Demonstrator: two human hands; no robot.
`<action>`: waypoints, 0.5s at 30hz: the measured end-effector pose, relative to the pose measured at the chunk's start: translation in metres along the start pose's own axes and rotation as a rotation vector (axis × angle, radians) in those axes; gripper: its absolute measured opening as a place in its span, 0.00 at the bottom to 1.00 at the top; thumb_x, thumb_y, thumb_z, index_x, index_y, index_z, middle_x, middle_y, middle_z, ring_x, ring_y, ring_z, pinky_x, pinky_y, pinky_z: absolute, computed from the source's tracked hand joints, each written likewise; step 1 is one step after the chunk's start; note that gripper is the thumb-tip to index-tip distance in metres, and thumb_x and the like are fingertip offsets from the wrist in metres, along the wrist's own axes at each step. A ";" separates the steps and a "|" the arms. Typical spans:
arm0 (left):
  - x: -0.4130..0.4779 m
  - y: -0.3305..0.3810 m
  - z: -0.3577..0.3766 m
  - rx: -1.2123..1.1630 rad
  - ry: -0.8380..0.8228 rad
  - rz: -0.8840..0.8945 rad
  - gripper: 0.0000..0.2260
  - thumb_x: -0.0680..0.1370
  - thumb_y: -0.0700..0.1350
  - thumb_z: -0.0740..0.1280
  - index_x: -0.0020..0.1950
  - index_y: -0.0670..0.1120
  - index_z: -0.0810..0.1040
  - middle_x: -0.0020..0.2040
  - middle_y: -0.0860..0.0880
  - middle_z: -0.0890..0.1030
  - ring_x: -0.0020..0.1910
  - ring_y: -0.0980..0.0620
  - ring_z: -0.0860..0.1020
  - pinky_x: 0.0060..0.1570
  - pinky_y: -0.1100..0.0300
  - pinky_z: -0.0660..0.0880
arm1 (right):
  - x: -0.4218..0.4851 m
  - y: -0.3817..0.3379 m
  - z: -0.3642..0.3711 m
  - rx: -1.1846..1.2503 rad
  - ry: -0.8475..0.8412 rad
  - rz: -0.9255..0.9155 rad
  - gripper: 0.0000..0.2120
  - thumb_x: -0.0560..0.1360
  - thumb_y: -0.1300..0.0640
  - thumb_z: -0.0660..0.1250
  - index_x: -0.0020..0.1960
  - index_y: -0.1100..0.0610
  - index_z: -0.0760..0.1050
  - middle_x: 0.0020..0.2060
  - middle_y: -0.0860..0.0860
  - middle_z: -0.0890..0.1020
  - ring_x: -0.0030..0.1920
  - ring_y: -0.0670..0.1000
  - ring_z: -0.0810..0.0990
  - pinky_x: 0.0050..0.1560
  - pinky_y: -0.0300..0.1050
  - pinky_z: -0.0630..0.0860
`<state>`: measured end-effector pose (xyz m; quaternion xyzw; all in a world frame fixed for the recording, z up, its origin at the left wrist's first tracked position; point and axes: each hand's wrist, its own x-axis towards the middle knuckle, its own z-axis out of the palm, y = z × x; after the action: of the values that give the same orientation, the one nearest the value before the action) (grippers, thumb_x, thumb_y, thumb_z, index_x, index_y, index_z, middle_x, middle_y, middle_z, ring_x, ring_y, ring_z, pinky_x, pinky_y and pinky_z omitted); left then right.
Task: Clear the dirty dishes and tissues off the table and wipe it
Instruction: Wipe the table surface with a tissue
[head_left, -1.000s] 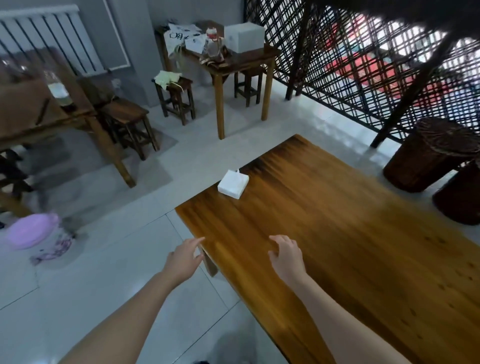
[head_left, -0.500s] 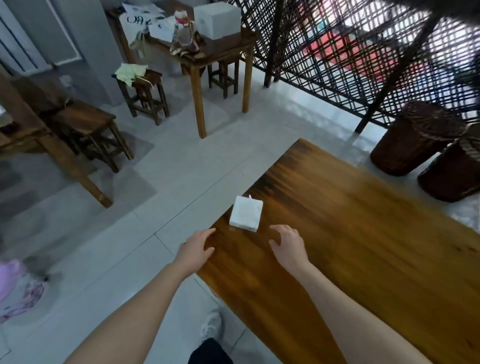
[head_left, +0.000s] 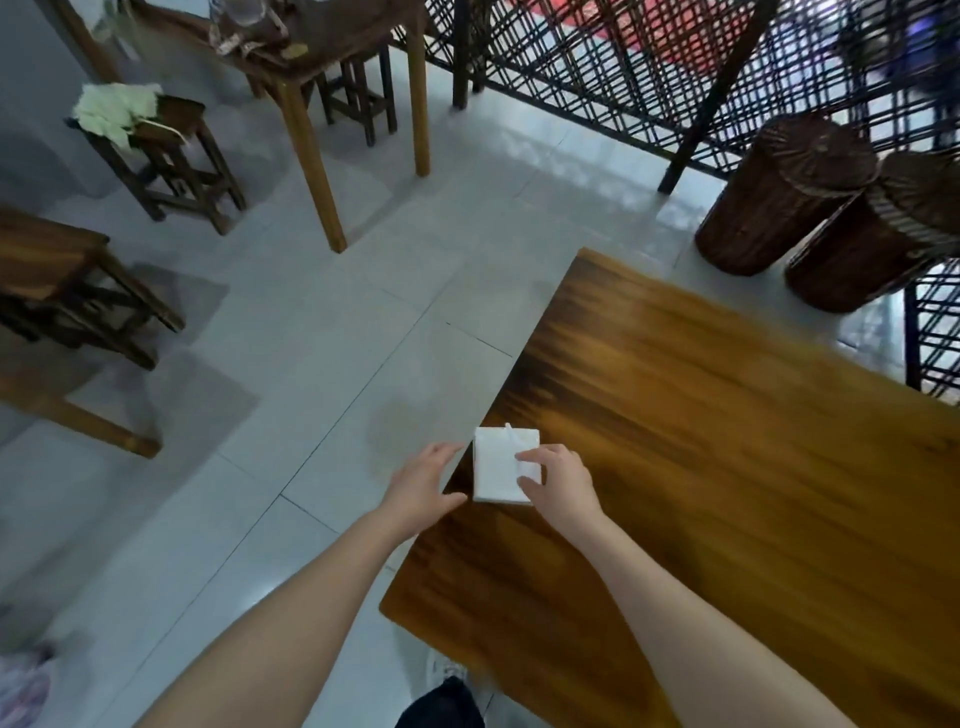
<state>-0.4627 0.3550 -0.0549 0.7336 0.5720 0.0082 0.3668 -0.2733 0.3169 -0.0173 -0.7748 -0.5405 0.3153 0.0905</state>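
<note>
A white tissue pack (head_left: 496, 470) lies on the brown wooden table (head_left: 701, 441), close to its left edge, with a tissue tip sticking up at its far side. My right hand (head_left: 561, 486) rests on the pack's right part, index finger and thumb spread over its top. My left hand (head_left: 423, 486) hovers with relaxed fingers at the table's edge, just left of the pack and not touching it. No dishes are in view.
Two dark wicker baskets (head_left: 779, 192) stand on the floor beyond the table's far right corner, by a black lattice screen (head_left: 597, 62). Another wooden table (head_left: 311, 62) and stools, one carrying a pale green cloth (head_left: 117, 109), stand at the far left across grey floor tiles.
I have stepped closer to the table and the view has tilted down. Both hands moved forward; my right hand has reached the tissue pack and my left has come up beside it.
</note>
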 end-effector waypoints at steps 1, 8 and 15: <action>0.005 0.001 0.003 0.007 -0.007 0.015 0.35 0.74 0.53 0.73 0.77 0.55 0.59 0.75 0.51 0.64 0.72 0.49 0.65 0.70 0.49 0.65 | 0.002 0.000 0.001 0.011 -0.014 0.021 0.15 0.76 0.54 0.69 0.62 0.47 0.76 0.66 0.48 0.73 0.64 0.50 0.71 0.62 0.42 0.70; 0.030 0.000 0.020 0.038 -0.063 0.137 0.48 0.66 0.59 0.77 0.77 0.57 0.51 0.75 0.53 0.62 0.72 0.50 0.63 0.69 0.46 0.63 | 0.003 -0.002 0.004 0.111 -0.019 0.036 0.15 0.76 0.60 0.68 0.61 0.51 0.76 0.51 0.48 0.77 0.50 0.46 0.75 0.51 0.33 0.73; 0.046 0.000 0.029 0.028 -0.058 0.179 0.48 0.66 0.59 0.77 0.77 0.57 0.52 0.74 0.52 0.62 0.71 0.50 0.63 0.69 0.45 0.63 | 0.004 -0.002 -0.002 0.103 0.027 0.028 0.13 0.78 0.61 0.65 0.61 0.52 0.77 0.51 0.48 0.78 0.48 0.44 0.75 0.45 0.27 0.70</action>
<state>-0.4343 0.3788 -0.0953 0.7867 0.4936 0.0117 0.3705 -0.2724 0.3213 -0.0163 -0.7809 -0.5112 0.3335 0.1330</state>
